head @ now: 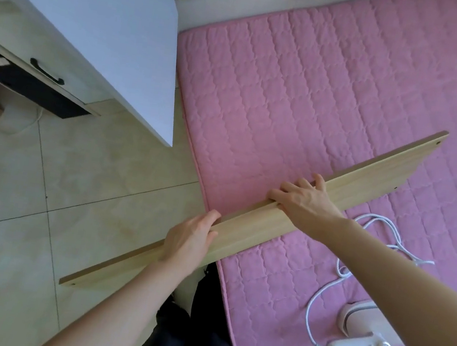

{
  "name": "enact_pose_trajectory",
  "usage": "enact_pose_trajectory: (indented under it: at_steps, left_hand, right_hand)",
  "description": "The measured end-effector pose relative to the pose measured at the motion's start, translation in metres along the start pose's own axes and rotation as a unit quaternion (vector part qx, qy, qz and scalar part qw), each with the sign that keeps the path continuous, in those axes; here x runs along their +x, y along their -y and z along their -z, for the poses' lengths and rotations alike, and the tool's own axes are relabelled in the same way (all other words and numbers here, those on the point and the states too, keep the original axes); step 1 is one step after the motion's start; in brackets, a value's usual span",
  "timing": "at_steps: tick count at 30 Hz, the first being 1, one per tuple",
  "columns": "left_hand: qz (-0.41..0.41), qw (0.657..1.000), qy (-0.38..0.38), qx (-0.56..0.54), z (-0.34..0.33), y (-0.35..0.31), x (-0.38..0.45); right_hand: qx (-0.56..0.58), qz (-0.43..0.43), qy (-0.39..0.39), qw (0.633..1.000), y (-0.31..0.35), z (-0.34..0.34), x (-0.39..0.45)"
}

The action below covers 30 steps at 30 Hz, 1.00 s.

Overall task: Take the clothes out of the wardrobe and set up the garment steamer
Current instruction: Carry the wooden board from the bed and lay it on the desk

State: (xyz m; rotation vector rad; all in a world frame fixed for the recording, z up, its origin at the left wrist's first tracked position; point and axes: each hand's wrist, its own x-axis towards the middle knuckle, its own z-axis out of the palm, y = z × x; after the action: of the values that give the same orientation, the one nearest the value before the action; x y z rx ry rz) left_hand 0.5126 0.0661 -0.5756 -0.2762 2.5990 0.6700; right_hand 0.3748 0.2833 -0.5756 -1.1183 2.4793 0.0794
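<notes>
The garment steamer [361, 326] lies on the pink bed [292, 93] at near right, cord loose, not yet set up. We see no clothes out. Our left hand [190, 238] and right hand [303, 199] both clasp a long wooden board [370, 170] instead.

free: tiled floor [12, 185] left | blocked: wooden board [369, 173] across pink mattress [323, 83]

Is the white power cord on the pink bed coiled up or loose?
Loose: the white power cord sprawls in uneven loops across the pink quilted bed cover.
</notes>
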Motion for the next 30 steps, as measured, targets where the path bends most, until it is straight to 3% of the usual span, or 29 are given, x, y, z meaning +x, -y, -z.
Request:
enact_pose_trajectory:
  at_steps: [7, 12, 22, 30]
  left_hand:
    - [-0.038, 0.999, 0.032, 0.009, 0.008, -0.004, -0.041]
    - [-0.046, 0.999, -0.002, -0.011, 0.041, 0.026, -0.083]
    - [-0.097, 0.980, -0.171, 0.033, 0.137, 0.101, -0.199]
    - [-0.063, 0.953, -0.291, 0.060, 0.188, 0.166, -0.309]
  right_hand:
    - [-0.070, 0.004, -0.009, 0.997, 0.029, 0.028, -0.042]
    - [-0.067, 0.041, -0.029, 0.996, 0.075, 0.046, -0.058]
    - [0.003, 0.048, -0.114, 0.992, 0.212, 0.108, -0.079]
    - [0.013, 0.094, -0.168, 0.981, 0.330, 0.167, -0.094]
